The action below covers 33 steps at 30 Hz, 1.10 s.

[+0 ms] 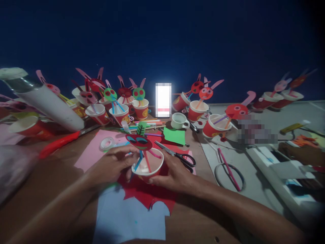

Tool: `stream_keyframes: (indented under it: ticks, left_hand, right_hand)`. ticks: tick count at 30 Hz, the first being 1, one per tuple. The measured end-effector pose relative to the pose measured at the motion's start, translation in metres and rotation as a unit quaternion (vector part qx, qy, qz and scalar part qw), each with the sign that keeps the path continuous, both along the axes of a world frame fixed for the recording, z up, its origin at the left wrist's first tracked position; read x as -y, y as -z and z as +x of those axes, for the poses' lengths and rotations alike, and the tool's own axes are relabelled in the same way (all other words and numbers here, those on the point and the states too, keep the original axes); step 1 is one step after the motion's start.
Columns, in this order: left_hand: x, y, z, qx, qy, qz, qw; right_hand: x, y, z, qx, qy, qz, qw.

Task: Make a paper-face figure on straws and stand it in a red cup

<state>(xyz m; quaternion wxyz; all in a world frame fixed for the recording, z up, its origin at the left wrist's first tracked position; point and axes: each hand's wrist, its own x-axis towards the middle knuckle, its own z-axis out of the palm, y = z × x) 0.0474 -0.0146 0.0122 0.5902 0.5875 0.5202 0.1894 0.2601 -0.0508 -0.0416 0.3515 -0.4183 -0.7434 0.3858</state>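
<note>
In the middle of the table I hold a red paper cup with a white rim between both hands. My left hand curls at its left side, thumb and fingers by the rim and the blue straw. My right hand wraps the right side, thumb across the front. Out of the cup rise the blue straw and a pink straw, topped by a red paper face with blue eyes and a green ear. Under the cup lie red paper and pale blue paper.
Black-handled scissors lie right of the cup, near a green paper piece and a white mug. A tape roll rests on pink paper. Several similar cups with paper faces line the back, by a lit phone.
</note>
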Motion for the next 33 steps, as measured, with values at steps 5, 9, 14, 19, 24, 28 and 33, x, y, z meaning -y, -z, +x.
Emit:
stream_keyframes:
  ticks: [5, 9, 14, 19, 24, 28, 33]
  left_hand:
    - [-0.001, 0.006, -0.003, 0.022, 0.025, -0.019, 0.999]
    - [-0.001, 0.006, -0.003, 0.031, 0.025, -0.010, 0.999]
    - [-0.001, 0.005, -0.002, 0.045, 0.042, -0.015, 0.998]
    - [-0.003, 0.010, -0.003, 0.047, 0.033, -0.013, 0.998]
    - [-0.001, 0.018, -0.007, 0.017, -0.035, 0.032, 0.999]
    - [0.006, 0.017, -0.004, -0.041, -0.057, 0.146, 0.987]
    - [0.015, 0.028, 0.006, -0.008, -0.047, 0.117, 0.992]
  right_hand:
    - [-0.001, 0.002, -0.001, -0.003, -0.004, -0.002, 1.000]
    - [0.000, 0.004, -0.002, -0.011, -0.011, -0.025, 1.000]
    - [0.002, 0.004, -0.002, -0.010, -0.007, -0.053, 0.999]
    - [0.001, 0.002, -0.002, -0.006, -0.001, -0.058, 0.998]
    - [0.000, 0.003, 0.000, -0.017, -0.002, -0.023, 1.000]
    - [-0.001, 0.002, 0.000, -0.011, 0.011, -0.016, 1.000]
    - [-0.003, -0.005, -0.003, -0.011, 0.026, -0.031, 0.999]
